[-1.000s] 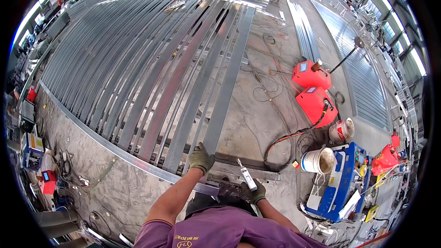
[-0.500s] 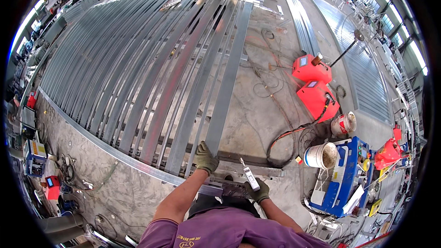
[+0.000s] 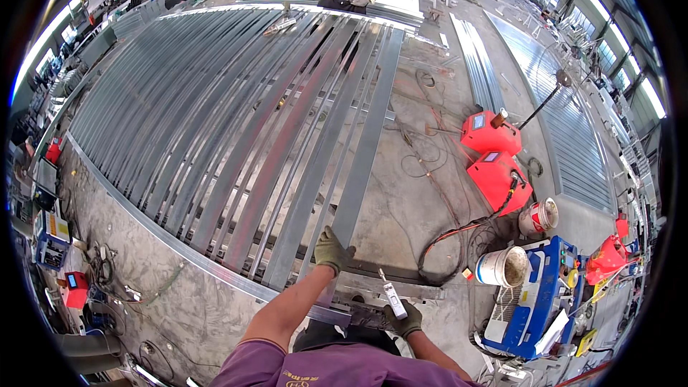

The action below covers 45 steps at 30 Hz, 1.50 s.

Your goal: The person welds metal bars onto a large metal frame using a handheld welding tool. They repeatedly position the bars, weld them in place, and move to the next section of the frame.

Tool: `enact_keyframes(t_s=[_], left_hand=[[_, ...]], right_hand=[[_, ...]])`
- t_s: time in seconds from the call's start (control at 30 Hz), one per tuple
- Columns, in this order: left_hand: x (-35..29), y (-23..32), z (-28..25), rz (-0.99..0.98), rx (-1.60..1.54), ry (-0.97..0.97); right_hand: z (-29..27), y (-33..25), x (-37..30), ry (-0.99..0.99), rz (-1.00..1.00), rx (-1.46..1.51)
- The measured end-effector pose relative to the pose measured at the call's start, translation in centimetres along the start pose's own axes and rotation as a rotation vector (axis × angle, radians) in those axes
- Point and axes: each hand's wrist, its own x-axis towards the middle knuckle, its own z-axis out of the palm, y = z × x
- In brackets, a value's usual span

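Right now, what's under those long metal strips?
Grey floor shows through the gaps between the metal strips, and a metal bar crosses below, its end poking out on the right. Whatever lies directly beneath each strip is covered; the left hand hides a bit more.

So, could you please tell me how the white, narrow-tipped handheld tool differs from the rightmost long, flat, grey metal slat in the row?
The handheld tool is mostly white; the metal slat is grey. The handheld tool is far shorter than the metal slat. The handheld tool is held in the gloved right grip; the metal slat lies flat, with the gloved left grip at its near end. Both are elongated.
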Motion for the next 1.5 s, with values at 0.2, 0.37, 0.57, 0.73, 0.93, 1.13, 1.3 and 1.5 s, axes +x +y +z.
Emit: enact_keyframes(t_s=[0.2, 0.37, 0.57, 0.73, 0.93, 1.13, 1.3, 1.5], left_hand=[[3.9, 5.5, -3.4, -0.07, -0.041, -0.104], [7.6, 7.1, -3.0, -0.092, -0.028, -0.006], [8.9, 7.0, -1.2, -0.025, -0.058, 0.074], [8.5, 6.7, -1.1, 0.012, -0.063, 0.121], [8.3, 7.6, -2.0, -0.037, -0.027, 0.024], [9.1, 7.4, -2.8, -0.037, -0.092, -0.032], [12.1, 9.9, -4.4, -0.036, -0.143, -0.011], [13.2, 9.7, -3.1, 0.009, -0.091, 0.067]], right_hand=[[0.1, 0.8, -0.7, 0.04, -0.001, 0.002], [-0.3, -0.4, -0.8, 0.031, -0.005, 0.04], [0.6, 0.6, -0.4, 0.08, -0.031, 0.028], [0.2, 0.0, -0.8, 0.105, -0.068, -0.051], [0.0, 0.5, -1.0, 0.041, -0.036, -0.04], [-0.8, -1.0, -1.0, 0.026, -0.038, -0.037], [-1.2, -1.5, -1.2, 0.033, -0.025, -0.004], [-0.9, -1.2, -1.1, 0.048, -0.036, -0.054]])
